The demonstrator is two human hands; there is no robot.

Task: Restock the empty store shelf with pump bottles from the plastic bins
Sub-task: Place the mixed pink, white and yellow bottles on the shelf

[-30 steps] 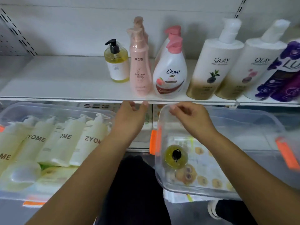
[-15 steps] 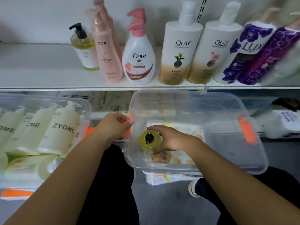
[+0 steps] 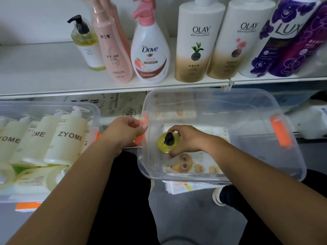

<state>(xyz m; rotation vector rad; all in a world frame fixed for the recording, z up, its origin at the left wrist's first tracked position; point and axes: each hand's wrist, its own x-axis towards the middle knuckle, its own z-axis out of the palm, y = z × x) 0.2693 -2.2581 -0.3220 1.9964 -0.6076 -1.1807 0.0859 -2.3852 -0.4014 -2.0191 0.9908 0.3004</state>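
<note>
1. My shoe [image 3: 216,196] shows on the grey floor, below the near edge of the clear bin [image 3: 256,152].
2. My right hand [image 3: 192,141] reaches down into that bin. Its fingers and thumb are curled around the shoulder of the yellow pump bottle [image 3: 160,145], gripping it just below the black pump head.
3. The bottle stands upright on the bin floor, towards the left end, and is the only bottle in there.
4. My left hand [image 3: 126,132] grips the bin's left edge, with its fingers wrapped at the orange clip [image 3: 140,140].
5. To the left, a second bin [image 3: 95,112] is packed with cream bottles [image 3: 69,137] marked ZYOME. They lie tilted against each other in layers.
6. Above and beyond both bins runs the white shelf [image 3: 44,71], bare along its left stretch.
7. Standing on it, left to right, are:
   - a small yellow bottle [image 3: 86,43] with a black pump
   - two pink bottles [image 3: 113,50], one behind the other
   - a Dove bottle [image 3: 150,55]
   - two Olay bottles [image 3: 198,46]
   - purple Lux bottles [image 3: 279,41], blurred at the picture's edge
</note>
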